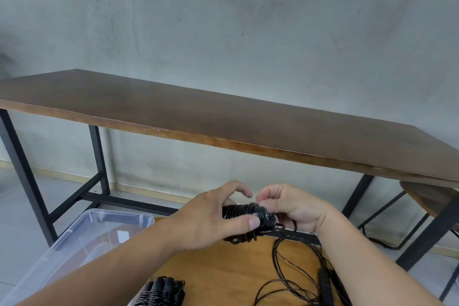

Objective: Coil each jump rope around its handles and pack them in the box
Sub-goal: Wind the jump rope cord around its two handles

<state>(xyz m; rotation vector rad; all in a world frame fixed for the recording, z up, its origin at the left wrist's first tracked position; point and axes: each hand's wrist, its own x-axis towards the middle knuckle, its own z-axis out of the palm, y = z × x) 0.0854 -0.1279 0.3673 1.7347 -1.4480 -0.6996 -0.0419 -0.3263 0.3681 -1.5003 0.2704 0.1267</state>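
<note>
The left hand grips the bundle, a pair of handles wound with black cord, thumb pressed across its near side. The bundle is held in the air above the far edge of the small table, its long axis running roughly left to right. The right hand meets the bundle's right end, fingers curled and pinching at the cord there; the exact pinch point is hidden behind the fingers. The end cap faces the right hand, so the finishing tuck probably falls to that hand.

The box stands low and to the left, nearer the left hand. A coiled rope lies at the table's near edge, cut off by the frame. A loose rope sprawls to the right; its full run is out of view.
</note>
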